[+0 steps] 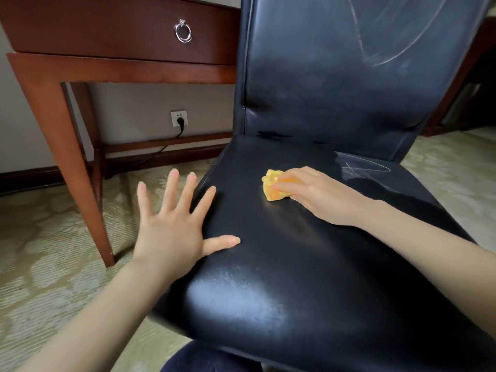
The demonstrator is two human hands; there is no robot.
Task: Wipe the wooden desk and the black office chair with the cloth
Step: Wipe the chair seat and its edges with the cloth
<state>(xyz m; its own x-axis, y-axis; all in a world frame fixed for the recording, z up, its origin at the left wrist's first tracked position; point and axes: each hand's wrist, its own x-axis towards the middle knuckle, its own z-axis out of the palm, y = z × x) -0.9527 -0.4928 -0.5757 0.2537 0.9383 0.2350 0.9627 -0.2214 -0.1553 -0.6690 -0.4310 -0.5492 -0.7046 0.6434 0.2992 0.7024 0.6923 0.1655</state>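
The black office chair (308,253) fills the middle and right of the head view, its seat shiny and its backrest marked with pale scratch lines. My right hand (319,194) presses a crumpled yellow-orange cloth (272,183) onto the middle of the seat. My left hand (177,224) lies flat with fingers spread on the seat's left edge, holding nothing. The wooden desk (115,38) stands at the upper left, behind the chair, with a drawer and a silver ring pull (183,32).
A desk leg (67,154) slants down to the patterned carpet (48,264) left of the chair. A wall socket (179,118) with a black plug and cable sits under the desk. Dark fabric of my knee (204,358) shows at the bottom.
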